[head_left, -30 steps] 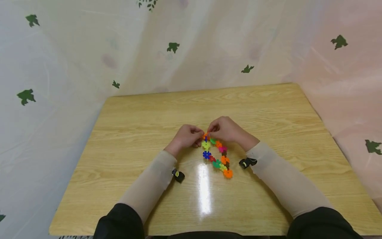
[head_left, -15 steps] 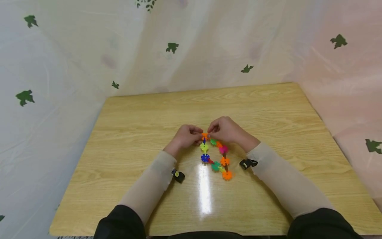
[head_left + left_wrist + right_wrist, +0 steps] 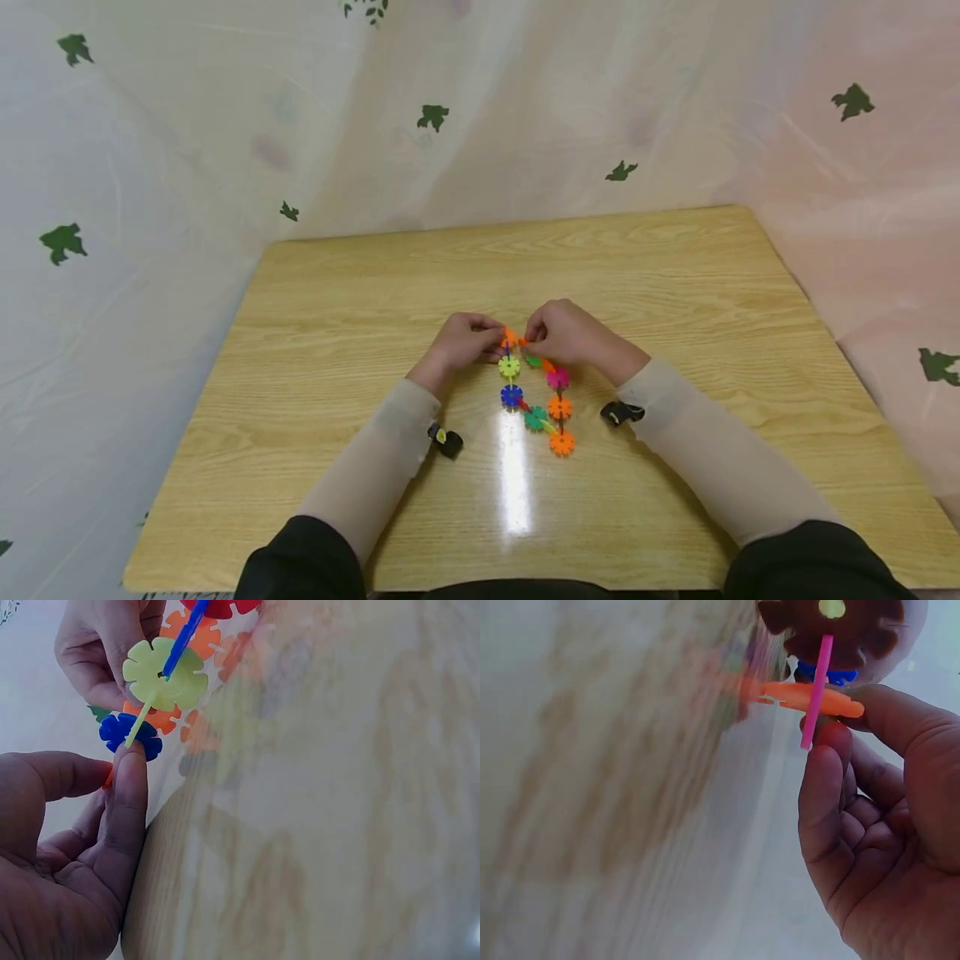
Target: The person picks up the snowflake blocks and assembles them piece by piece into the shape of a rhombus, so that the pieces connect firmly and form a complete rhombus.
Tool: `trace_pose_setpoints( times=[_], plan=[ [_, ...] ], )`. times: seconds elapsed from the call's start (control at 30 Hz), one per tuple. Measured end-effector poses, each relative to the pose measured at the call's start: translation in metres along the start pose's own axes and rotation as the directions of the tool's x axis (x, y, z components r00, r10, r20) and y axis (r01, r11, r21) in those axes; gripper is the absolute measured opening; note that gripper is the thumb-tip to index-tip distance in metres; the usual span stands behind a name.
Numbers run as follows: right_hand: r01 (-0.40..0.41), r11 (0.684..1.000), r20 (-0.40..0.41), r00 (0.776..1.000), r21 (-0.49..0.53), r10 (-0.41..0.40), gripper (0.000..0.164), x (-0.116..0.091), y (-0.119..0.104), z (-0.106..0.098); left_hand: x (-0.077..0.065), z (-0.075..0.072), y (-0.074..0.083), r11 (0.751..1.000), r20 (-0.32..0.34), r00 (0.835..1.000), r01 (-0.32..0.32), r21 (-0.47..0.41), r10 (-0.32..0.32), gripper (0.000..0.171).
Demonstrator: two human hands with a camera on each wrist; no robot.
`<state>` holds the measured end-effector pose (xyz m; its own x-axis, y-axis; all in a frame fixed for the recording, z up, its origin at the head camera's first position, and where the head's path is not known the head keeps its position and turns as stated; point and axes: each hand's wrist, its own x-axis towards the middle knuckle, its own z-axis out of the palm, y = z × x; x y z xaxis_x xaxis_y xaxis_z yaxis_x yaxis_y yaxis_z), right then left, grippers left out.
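Note:
A loop of slotted plastic flower discs hangs between my hands, linked edge to edge. My left hand (image 3: 459,342) pinches the orange disc (image 3: 510,337) at the loop's upper left; its fingertips cover part of it in the left wrist view. At the upper right, my right hand (image 3: 567,333) pinches another orange disc (image 3: 523,342), mostly hidden by its fingers. Down the left side run a yellow-green disc (image 3: 509,366) and a blue disc (image 3: 512,396). A teal disc (image 3: 536,418) leads to the lowest orange disc (image 3: 562,442). A pink disc (image 3: 557,378) is on the right side.
Below the hands is a light wooden table (image 3: 337,292), with a bright glare streak near its front. A pale curtain (image 3: 510,100) with green leaf shapes stands behind and at the sides. Small black wrist devices (image 3: 448,442) sit on both sleeves.
The loop has shifted slightly left, and its discs have turned flatter toward the head camera. Both hands keep their pinch; the right hand is slightly lower, and more orange shows between the hands.

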<state>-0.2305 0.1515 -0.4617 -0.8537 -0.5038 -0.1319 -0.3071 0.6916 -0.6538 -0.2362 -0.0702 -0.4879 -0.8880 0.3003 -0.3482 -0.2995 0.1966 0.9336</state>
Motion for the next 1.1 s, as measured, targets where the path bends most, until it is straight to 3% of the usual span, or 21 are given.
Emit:
trace_pose_setpoints(
  times=[0.67, 0.93, 1.1],
  plan=[
    [0.07, 0.997, -0.049, 0.996, -0.042, -0.072, 0.015, 0.0, -0.005, 0.004, 0.0, 0.0, -0.001, 0.999, -0.005, 1.0, -0.01, -0.041, 0.009, 0.023],
    [0.094, 0.989, -0.111, 0.988, -0.111, -0.106, 0.025, 0.002, -0.011, 0.011, 0.0, 0.001, -0.002, 0.998, -0.003, 1.0, -0.019, -0.065, 0.019, 0.023],
    [0.058, 0.994, -0.139, 0.988, -0.096, -0.071, 0.026, 0.001, -0.013, 0.012, 0.0, 0.0, -0.002, 0.997, -0.012, 1.0, -0.019, -0.069, 0.018, 0.023]
  ],
)
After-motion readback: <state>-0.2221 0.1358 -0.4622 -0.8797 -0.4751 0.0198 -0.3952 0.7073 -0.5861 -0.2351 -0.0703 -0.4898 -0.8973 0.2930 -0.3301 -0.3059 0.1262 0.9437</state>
